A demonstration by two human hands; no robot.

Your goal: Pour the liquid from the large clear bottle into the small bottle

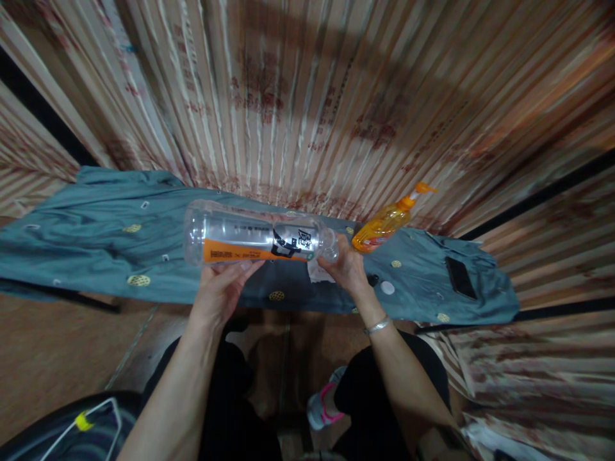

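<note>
A large clear plastic bottle (pixel 240 232) with an orange, black and silver label lies sideways in the air over the cloth-covered table. Its base points left and its neck right. My left hand (pixel 228 282) supports the lower side of the body, the thumb along the near side and other fingers hidden behind it. Round the neck, my right hand (pixel 348 266) is closed; whether a cap sits there is hidden by the fingers. Just beyond the right hand stands a yellow-orange pump bottle (pixel 382 227). A small whitish piece (pixel 319 272) lies under the bottle's neck.
Blue-green cloth with yellow patterns covers the narrow table (pixel 158 256). On its right part lie a white round cap-like disc (pixel 387 288) and a dark phone (pixel 460 278). A striped curtain (pixel 298 115) hangs behind. At lower left is a dark tub-like object (pixel 91 426) with a wire handle.
</note>
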